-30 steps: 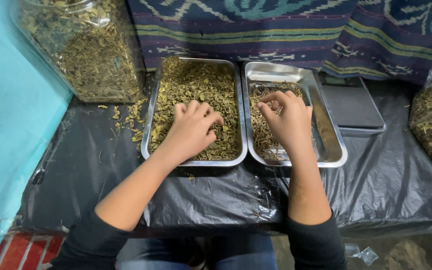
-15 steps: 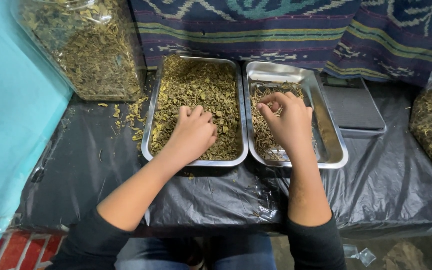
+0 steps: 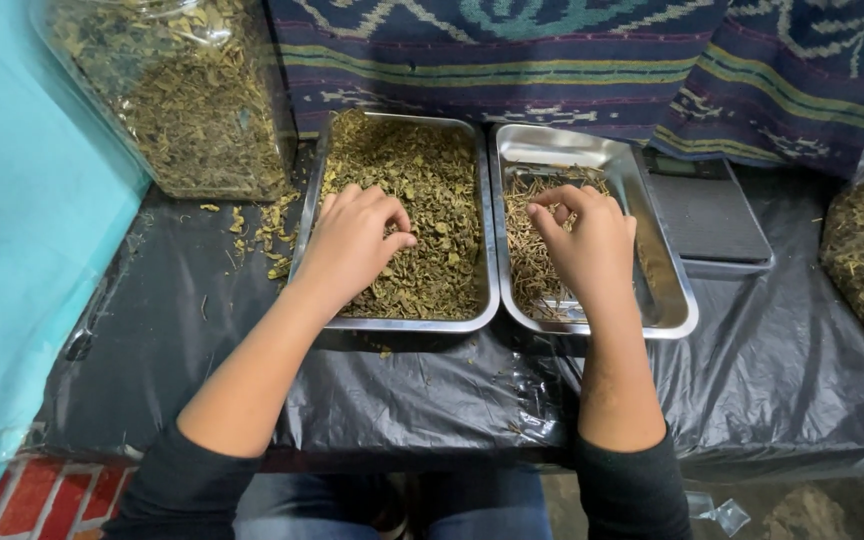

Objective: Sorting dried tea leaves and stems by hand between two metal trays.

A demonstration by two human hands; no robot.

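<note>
While left hand [image 3: 350, 243] curls palm-down in leaves [image 3: 422, 200] | right hand [image 3: 588, 245] pinches stems [image 3: 527, 262]

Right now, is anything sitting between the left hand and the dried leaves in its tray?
No. The left hand already rests on the dried leaves inside the left tray. Nothing visible lies between them.

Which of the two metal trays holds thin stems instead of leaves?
The right-hand tray, under the right hand; the left tray is full of crumbled green leaves.
</note>
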